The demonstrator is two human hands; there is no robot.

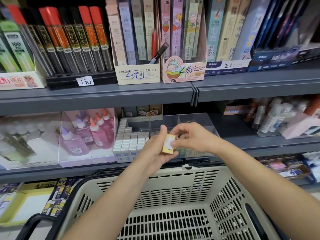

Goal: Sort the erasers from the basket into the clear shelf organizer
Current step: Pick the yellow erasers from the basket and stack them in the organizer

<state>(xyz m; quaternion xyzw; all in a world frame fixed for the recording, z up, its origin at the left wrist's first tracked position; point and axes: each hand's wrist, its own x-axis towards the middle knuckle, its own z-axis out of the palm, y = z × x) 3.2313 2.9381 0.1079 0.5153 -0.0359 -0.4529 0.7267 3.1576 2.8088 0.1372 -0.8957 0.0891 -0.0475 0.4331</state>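
A small yellow eraser [167, 144] with a white label is held between both hands, above the far rim of the beige basket [173, 189]. My left hand [156, 151] cradles it from below and the left. My right hand [188, 137] pinches its upper right edge with thumb and fingers. Just behind the hands stands the clear shelf organizer [188, 121] on the middle shelf. Its left compartment holds several rows of white erasers [130, 140]. The organizer's right part is largely hidden by my hands. The visible basket floor shows no erasers.
Pink and purple glue bottles [90, 135] stand in a clear box left of the organizer. The grey shelf above [103, 94] carries boxes of pencil leads and pencils. White bottles [277, 118] sit to the right. Yellow packs [57, 194] lie on the lower shelf beside the basket's black handle [39, 222].
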